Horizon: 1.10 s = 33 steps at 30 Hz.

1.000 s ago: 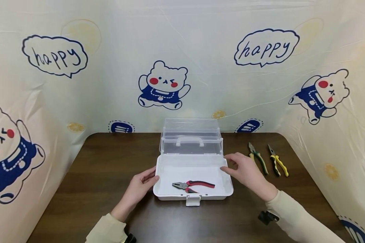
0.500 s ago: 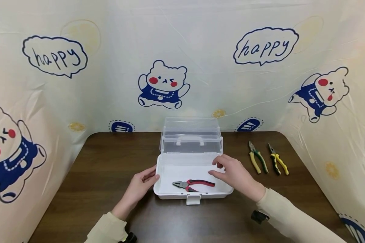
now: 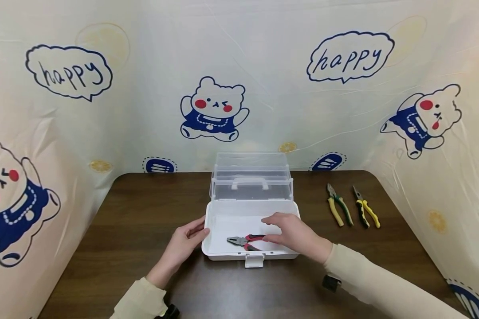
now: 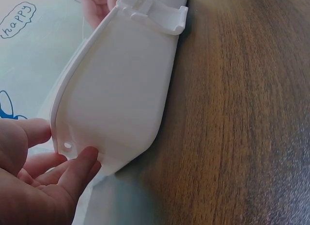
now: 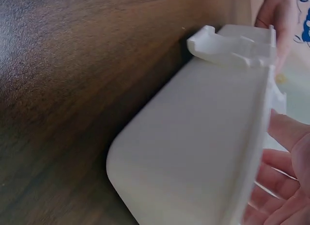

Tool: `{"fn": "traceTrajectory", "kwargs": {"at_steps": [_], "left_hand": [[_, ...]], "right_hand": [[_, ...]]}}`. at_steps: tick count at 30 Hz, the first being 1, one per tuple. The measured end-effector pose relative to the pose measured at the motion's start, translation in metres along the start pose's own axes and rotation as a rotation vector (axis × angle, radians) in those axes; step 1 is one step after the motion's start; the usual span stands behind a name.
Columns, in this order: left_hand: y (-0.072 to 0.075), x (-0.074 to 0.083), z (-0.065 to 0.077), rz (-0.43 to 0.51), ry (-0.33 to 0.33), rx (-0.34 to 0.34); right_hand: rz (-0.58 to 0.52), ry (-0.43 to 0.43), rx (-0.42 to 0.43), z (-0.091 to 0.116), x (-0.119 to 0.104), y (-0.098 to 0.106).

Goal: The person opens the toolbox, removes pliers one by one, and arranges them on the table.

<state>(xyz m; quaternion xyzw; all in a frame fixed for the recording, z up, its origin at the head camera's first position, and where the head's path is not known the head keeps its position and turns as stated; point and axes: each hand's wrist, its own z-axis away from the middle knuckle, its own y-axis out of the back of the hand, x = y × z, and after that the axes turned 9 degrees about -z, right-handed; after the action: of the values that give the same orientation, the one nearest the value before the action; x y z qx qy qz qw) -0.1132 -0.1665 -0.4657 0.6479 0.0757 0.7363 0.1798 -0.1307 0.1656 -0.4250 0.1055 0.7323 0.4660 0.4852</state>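
A white toolbox [image 3: 231,223] with a raised clear lid stands on the table. Combination pliers [image 3: 239,241] with red-and-black handles lie in its tray. At the box's left end, my left hand [image 3: 184,243] holds the edge, thumb at the rim and fingers against the outer wall, as the left wrist view [image 4: 46,174] shows. My right hand [image 3: 297,232] hovers inside the box above the pliers' handles, thumb and fingers apart; it covers the handle ends. Whether the thumb touches a handle I cannot tell. In the right wrist view the box wall [image 5: 189,133] hides the pliers.
Pliers with yellow-green handles [image 3: 339,206] and long-nose pliers with yellow-and-black handles [image 3: 366,207] lie on the brown table [image 3: 151,199] right of the box. The clear lid [image 3: 251,177] leans up behind the tray. A latch [image 3: 254,260] sticks out at the front.
My right hand has moved left and down from the box's right rim to over the red-and-black pliers. My left hand and the box have stayed in place.
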Motion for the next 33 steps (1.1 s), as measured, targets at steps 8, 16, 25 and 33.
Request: {"fn": "traceTrajectory", "kwargs": {"at_steps": [8, 16, 25, 33], "left_hand": [[-0.002, 0.000, -0.003, -0.020, 0.008, 0.009], [-0.003, 0.001, -0.001, -0.005, 0.025, 0.002], [-0.001, 0.003, -0.001, -0.005, 0.022, 0.001], [-0.003, 0.002, -0.001, -0.031, 0.013, 0.011]], "right_hand": [[0.066, 0.007, -0.111, -0.012, 0.002, -0.014], [0.151, 0.000, -0.217, -0.023, 0.004, -0.024], [0.223, 0.017, -0.264, -0.030, 0.004, -0.027], [0.232, 0.014, -0.298, -0.031, 0.001, -0.028]]}}
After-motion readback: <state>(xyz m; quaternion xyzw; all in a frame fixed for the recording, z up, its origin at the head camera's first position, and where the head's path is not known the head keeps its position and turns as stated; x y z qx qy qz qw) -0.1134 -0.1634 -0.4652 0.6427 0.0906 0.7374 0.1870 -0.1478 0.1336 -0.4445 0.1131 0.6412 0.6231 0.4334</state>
